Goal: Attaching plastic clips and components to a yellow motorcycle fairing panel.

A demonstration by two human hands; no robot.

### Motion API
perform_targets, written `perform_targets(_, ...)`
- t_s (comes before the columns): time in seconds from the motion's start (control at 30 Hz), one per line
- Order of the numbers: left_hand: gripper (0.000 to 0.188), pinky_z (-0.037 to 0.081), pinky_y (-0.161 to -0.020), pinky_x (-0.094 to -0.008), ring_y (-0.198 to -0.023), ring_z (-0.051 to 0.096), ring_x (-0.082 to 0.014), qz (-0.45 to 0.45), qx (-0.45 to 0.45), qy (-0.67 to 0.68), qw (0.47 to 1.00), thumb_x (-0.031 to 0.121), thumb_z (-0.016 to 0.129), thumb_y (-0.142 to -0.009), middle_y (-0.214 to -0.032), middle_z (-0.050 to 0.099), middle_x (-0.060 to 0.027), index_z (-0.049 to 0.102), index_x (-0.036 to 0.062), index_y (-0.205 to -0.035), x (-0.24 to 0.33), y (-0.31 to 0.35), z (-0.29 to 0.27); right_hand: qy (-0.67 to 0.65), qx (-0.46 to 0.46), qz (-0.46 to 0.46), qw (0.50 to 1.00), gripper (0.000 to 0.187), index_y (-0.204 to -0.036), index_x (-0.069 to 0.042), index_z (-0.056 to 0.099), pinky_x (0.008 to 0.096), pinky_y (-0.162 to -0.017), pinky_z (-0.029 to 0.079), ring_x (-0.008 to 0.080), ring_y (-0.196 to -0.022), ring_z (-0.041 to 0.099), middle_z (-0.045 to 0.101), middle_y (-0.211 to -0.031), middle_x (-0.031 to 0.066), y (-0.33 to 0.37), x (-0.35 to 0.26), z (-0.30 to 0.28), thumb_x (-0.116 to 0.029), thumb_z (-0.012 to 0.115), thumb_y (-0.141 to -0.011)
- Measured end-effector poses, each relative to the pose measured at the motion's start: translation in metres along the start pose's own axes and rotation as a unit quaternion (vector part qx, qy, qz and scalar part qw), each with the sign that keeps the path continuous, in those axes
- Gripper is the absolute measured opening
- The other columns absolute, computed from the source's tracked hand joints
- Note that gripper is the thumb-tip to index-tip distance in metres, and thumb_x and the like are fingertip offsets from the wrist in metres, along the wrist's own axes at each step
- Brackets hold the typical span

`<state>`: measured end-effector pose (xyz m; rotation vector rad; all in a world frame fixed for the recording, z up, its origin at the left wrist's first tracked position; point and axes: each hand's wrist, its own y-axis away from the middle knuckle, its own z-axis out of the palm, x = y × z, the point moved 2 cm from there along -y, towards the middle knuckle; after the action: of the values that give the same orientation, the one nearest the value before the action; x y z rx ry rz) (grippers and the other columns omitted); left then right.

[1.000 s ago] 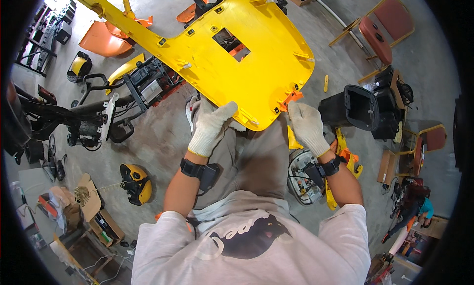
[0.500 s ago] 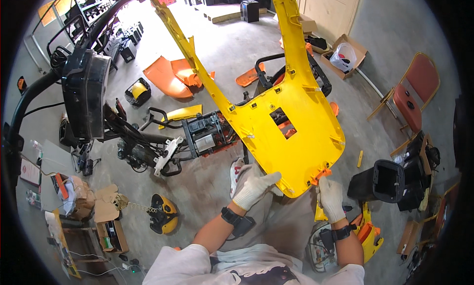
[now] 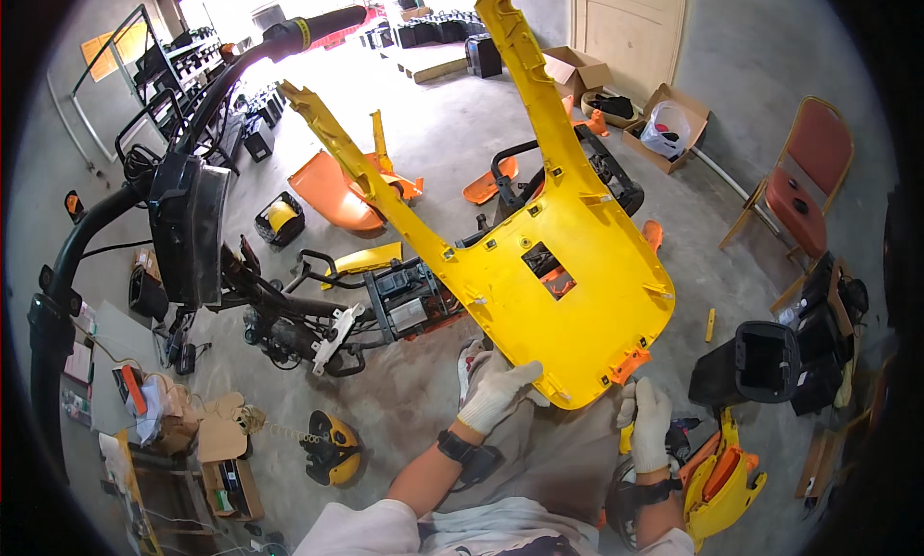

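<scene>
A large yellow plastic panel [image 3: 597,296], with two long arms reaching away from me and a rectangular hole in its middle, is tilted up in front of me. My gloved left hand [image 3: 499,394] is closed on its near left edge, with the thumb over the top face. A small orange plastic piece [image 3: 630,365] sits on the near right edge of the panel, beside small clips. Just below that piece is my gloved right hand [image 3: 650,416], apart from it, its thumb and fingers slightly parted with nothing seen between them.
Left of the panel stands a stripped scooter frame [image 3: 399,301] with a black handlebar [image 3: 72,238]. Orange body panels [image 3: 332,190] lie beyond. A black bin [image 3: 760,359], a red chair [image 3: 804,185] and open boxes [image 3: 674,123] stand to the right. Yellow-orange parts [image 3: 722,489] lie near my right arm.
My right hand has moved down and away from the orange piece, which stays on the panel edge. My left hand keeps its hold. The view has shifted slightly.
</scene>
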<state>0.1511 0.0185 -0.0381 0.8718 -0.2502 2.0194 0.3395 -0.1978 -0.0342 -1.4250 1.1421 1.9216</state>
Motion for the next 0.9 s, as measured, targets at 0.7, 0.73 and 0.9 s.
perform_targets(0.7, 0.056, 0.066, -0.060, -0.0370, -0.094, 0.077, -0.0304, 0.033, -0.002, -0.051, 0.998, 0.009, 0.069, -0.099, -0.128, 0.071, -0.0182, 0.046, 0.0030, -0.150, 0.006, 0.002, 0.013, -0.127, -0.142, -0.226, 0.955, 0.048, -0.136, 0.002, 0.064, 0.0229, -0.039, 0.024, 0.0042, -0.046, 0.029, 0.031, -0.061, -0.0090, 0.045, -0.188, -0.060, -0.038, 0.047, -0.116)
perform_targets(0.73, 0.057, 0.066, -0.060, -0.0373, -0.095, 0.077, -0.0305, 0.035, -0.001, -0.051, 0.998, 0.009, 0.070, -0.099, -0.128, 0.070, -0.0181, 0.045, 0.0029, -0.150, 0.006, 0.002, 0.013, -0.069, -0.102, -0.282, 0.951, 0.047, -0.139, 0.002, 0.063, 0.0217, -0.042, 0.025, 0.0038, -0.050, 0.029, 0.031, -0.065, -0.0083, 0.048, -0.204, -0.058, -0.037, 0.050, -0.115)
perform_targets(0.9, 0.057, 0.066, -0.060, -0.0387, -0.096, 0.077, -0.0310, 0.040, 0.011, -0.069, 0.997, 0.007, 0.070, -0.099, -0.128, 0.070, -0.0172, 0.045, 0.0023, -0.150, 0.005, 0.003, 0.009, 0.278, 0.126, -0.483, 0.821, 0.047, -0.147, 0.001, 0.057, 0.0213, -0.052, 0.029, 0.0052, -0.059, 0.032, 0.035, -0.072, -0.0064, 0.100, -0.248, -0.067, -0.032, 0.049, -0.116)
